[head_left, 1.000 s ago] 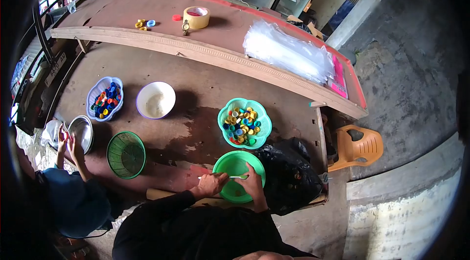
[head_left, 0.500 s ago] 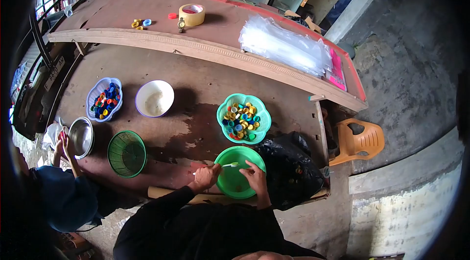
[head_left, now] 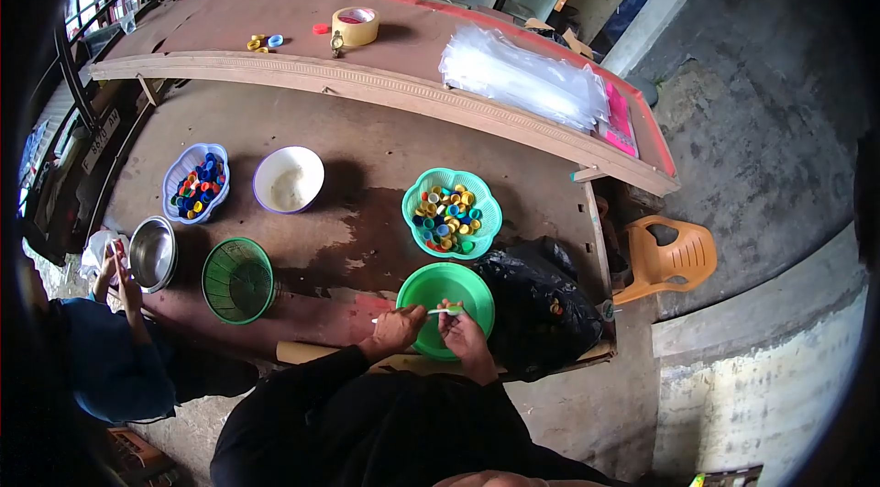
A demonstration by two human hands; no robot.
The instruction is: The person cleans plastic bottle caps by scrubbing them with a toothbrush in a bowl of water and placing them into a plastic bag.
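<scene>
Over the left rim of the green basin, my left hand is closed round the handle of a slim white tool. My right hand is above the basin at the tool's green-tipped end, its fingers pinched together; what they hold is too small to make out. Just behind the basin sits a turquoise scalloped basket with several coloured caps. A black plastic bag lies to the right of the basin.
A green mesh basket, white bowl, cap-filled lilac basket and metal bowl stand leftward. A co-worker is at the left edge. The raised shelf holds tape and plastic sheets. An orange chair stands right.
My right hand, apart from the tool half a second ago with its fingers spread, has come back to its tip and closed. The whole view has shifted slightly.
</scene>
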